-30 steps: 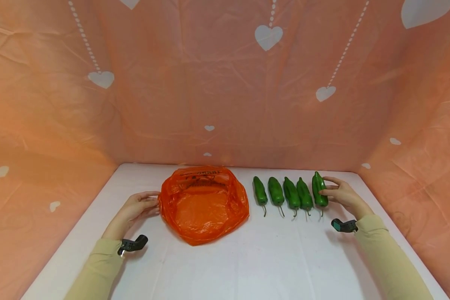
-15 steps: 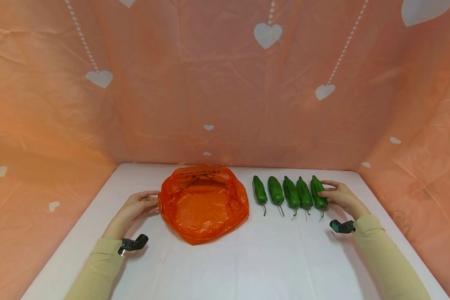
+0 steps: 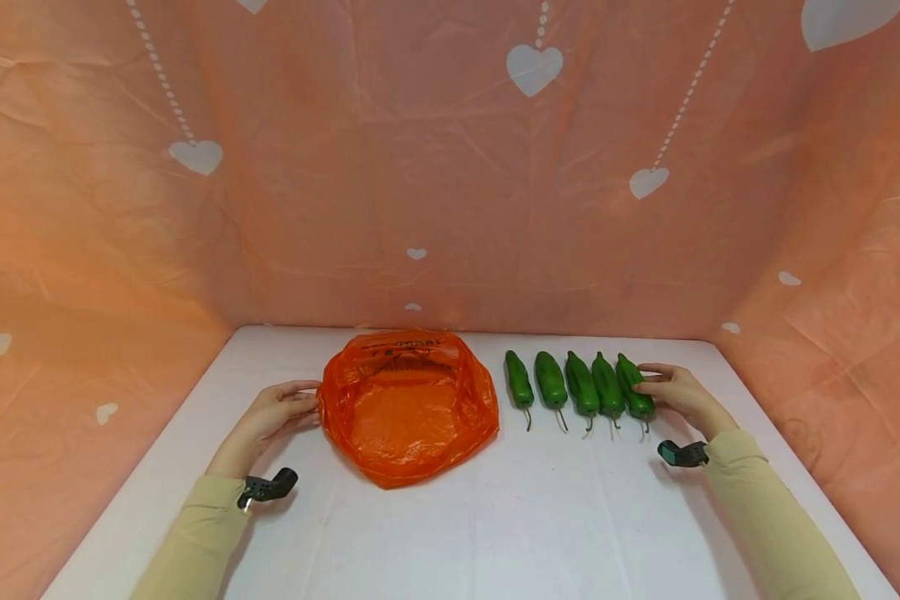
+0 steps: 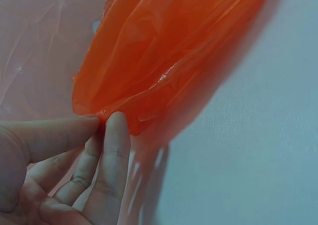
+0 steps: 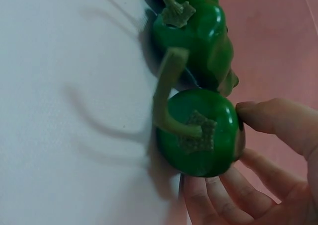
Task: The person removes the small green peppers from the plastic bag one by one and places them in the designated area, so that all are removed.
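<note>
An orange plastic bag [image 3: 405, 425] lies mouth-open on the white table, left of the middle. My left hand [image 3: 273, 412] pinches its left rim between thumb and fingertips; the left wrist view shows the bag's edge [image 4: 124, 86] bunched there. Right of the bag, several green peppers lie in a row, stems toward me. Around the rightmost green pepper [image 3: 633, 387] my right hand [image 3: 682, 396] keeps its grip, thumb on one side and fingers on the other. The right wrist view shows this pepper [image 5: 203, 145] stem-end on, close beside its neighbour [image 5: 194, 38].
The leftmost pepper [image 3: 520, 379] lies a little right of the bag, with another pepper [image 3: 551, 379] beside it. White table [image 3: 480, 533] extends in front of the row. An orange cloth [image 3: 465, 167] with white hearts rises behind and at both sides.
The rightmost pepper has come down and left beside the row, its tip now leaning left against its neighbour. My right hand moved slightly left with it. The left hand and bag stayed put.
</note>
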`<state>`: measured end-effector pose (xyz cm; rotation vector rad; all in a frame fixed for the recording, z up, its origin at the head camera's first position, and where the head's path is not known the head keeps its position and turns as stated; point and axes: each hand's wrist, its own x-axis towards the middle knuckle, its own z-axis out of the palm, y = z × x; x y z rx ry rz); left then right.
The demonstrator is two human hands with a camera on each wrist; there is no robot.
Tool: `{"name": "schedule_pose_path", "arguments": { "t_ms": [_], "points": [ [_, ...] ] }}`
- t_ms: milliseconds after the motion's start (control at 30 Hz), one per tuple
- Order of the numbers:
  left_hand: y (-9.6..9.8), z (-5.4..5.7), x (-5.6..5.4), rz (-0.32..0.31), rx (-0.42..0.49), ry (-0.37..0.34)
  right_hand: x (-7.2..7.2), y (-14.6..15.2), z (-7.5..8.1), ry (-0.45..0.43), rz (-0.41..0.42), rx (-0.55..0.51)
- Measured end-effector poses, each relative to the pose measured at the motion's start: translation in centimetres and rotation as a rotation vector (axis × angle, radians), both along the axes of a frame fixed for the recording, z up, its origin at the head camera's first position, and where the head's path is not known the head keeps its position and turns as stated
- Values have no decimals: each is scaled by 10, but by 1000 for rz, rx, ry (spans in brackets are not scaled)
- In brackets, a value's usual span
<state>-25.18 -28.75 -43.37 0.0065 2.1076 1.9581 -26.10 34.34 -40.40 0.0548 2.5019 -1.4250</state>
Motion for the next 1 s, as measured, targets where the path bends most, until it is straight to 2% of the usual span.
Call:
{"name": "schedule_pose_path", "arguments": {
  "t_ms": [267,433,700,800,1000],
  "points": [
    [0,1,0,16,12,-28,2,0,0,6,-25,-9],
    [-1,3,1,4,39,-28,3,1,1,1,-41,-30],
    [-2,5,2,45,19,-32,4,1,2,-11,-52,-29],
    [-4,7,3,53,-39,3,5,4,3,-7,-48,-39],
    [-9,20,4,65,-246,130,9,15,11,63,-5,-24]
  ]
}}
